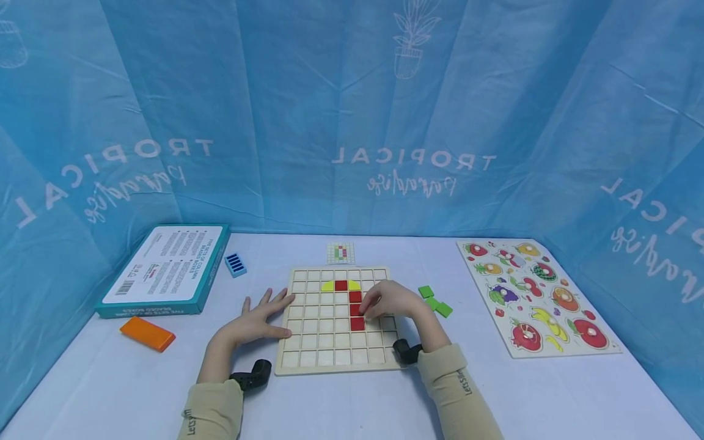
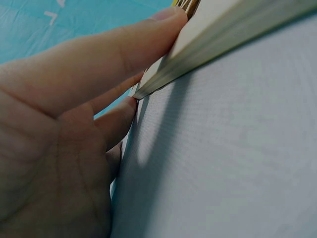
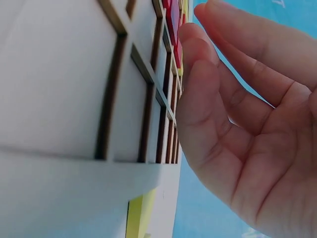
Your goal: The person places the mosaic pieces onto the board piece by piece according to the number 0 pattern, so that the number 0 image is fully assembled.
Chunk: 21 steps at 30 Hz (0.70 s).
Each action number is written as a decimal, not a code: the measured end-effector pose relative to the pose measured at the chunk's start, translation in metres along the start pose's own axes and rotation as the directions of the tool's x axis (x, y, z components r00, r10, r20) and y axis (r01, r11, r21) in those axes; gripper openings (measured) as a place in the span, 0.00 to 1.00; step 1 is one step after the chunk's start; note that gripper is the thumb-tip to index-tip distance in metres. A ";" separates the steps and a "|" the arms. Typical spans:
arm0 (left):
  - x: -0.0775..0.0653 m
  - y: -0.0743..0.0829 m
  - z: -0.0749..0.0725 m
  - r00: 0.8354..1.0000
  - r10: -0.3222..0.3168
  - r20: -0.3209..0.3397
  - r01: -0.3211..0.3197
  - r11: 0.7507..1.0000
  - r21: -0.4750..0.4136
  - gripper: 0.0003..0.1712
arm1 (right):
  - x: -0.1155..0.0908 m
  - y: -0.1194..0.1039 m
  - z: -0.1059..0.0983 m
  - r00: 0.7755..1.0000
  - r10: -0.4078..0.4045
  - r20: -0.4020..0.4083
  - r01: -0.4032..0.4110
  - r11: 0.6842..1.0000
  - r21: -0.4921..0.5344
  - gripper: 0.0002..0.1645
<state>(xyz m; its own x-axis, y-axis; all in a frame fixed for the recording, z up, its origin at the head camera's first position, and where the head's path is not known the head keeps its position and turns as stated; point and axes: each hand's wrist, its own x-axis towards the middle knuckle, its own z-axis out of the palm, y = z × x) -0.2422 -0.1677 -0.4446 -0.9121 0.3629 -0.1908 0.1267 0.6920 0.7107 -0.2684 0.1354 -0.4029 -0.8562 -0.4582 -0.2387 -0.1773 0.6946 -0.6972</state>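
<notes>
A pale wooden grid board (image 1: 327, 343) lies on the table. Near its far edge, yellow rounded pieces (image 1: 328, 286) flank a red square tile (image 1: 341, 285). More red tiles (image 1: 357, 324) form a column below the right yellow piece. My left hand (image 1: 254, 325) rests at the board's left edge, fingers spread, thumb and fingertips touching it. My right hand (image 1: 392, 299) is over the board, fingers bent, its fingertips at a red tile (image 1: 354, 310) in the column. Whether they pinch that tile is hidden. Several green square tiles (image 1: 432, 303) lie right of the board.
A small pattern card (image 1: 341, 253) lies behind the board. At left are a teal box (image 1: 165, 269), a blue slotted piece (image 1: 235, 264) and an orange block (image 1: 147, 333). A fruit puzzle board (image 1: 503, 321) lies at right. A blue curtain (image 1: 308, 122) hangs behind.
</notes>
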 end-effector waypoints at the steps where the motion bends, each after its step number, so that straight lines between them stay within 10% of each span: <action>1: 0.000 0.000 0.000 1.000 -0.001 0.000 0.001 1.000 -0.002 0.53 | 0.000 0.001 -0.001 1.000 -0.002 0.000 0.002 1.000 0.013 0.04; 21: -0.002 0.002 -0.001 1.000 0.002 0.006 -0.002 1.000 0.009 0.53 | -0.004 0.033 -0.027 0.988 0.122 -0.089 -0.110 0.985 0.136 0.05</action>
<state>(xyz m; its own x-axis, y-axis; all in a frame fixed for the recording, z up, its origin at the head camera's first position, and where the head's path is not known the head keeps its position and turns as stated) -0.2410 -0.1676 -0.4416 -0.9094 0.3680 -0.1938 0.1319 0.6971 0.7047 -0.2837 0.1756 -0.4066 -0.9113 -0.3186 -0.2610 -0.0146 0.6583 -0.7526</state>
